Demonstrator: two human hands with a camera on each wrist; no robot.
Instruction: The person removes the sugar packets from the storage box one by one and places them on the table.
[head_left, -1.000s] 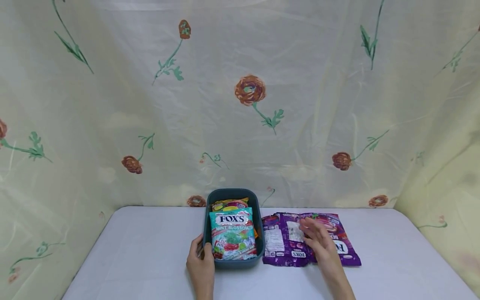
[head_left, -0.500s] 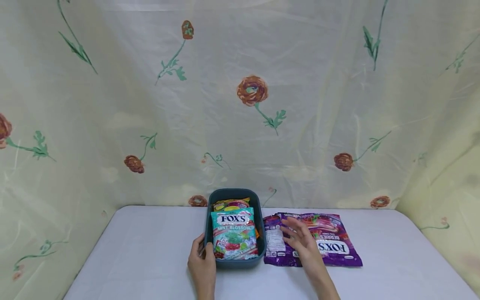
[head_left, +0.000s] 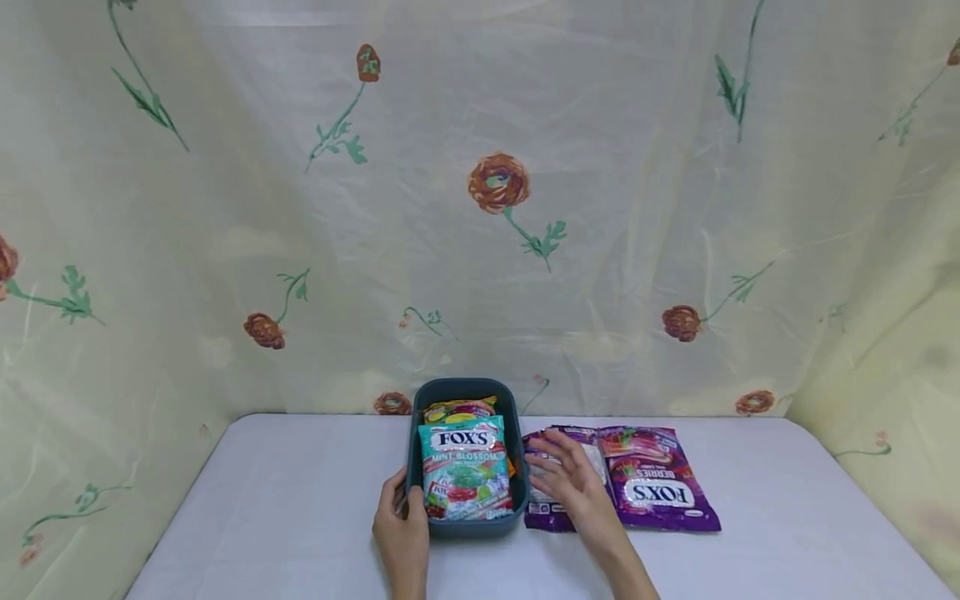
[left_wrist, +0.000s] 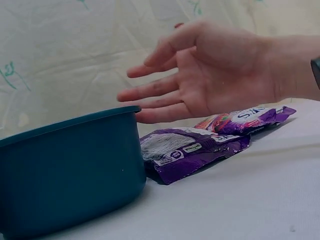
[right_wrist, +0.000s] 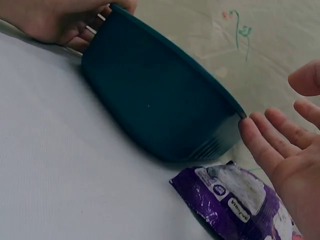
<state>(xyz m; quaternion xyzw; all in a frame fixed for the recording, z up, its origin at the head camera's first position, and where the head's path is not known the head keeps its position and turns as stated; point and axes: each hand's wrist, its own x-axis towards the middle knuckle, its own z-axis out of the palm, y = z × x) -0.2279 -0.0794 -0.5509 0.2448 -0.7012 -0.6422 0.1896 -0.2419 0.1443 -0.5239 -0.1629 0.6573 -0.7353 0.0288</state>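
A dark teal plastic tub [head_left: 423, 530] stands on the white table with a mint candy bag [head_left: 467, 468] lying on top inside it. Behind that bag a yellow candy bag [head_left: 459, 409] shows partly. My left hand [head_left: 401, 533] grips the tub's left side, thumb at the rim and fingers along the outer wall. Over the purple candy bags my right hand [head_left: 577, 492] hovers with fingers spread, holding nothing. One purple bag [left_wrist: 195, 150] lies back side up beside the tub, partly covered by that hand in the head view. The other purple bag [head_left: 660, 479] lies front side up to its right.
A floral curtain [head_left: 495, 275] hangs behind the table and along both sides. White tabletop [head_left: 292, 500] extends to the left of the tub, and more of it lies right of the purple bags.
My right hand has moved left across the purple bags, toward the tub, uncovering the right-hand bag. My left hand stays on the tub, which has not visibly moved.
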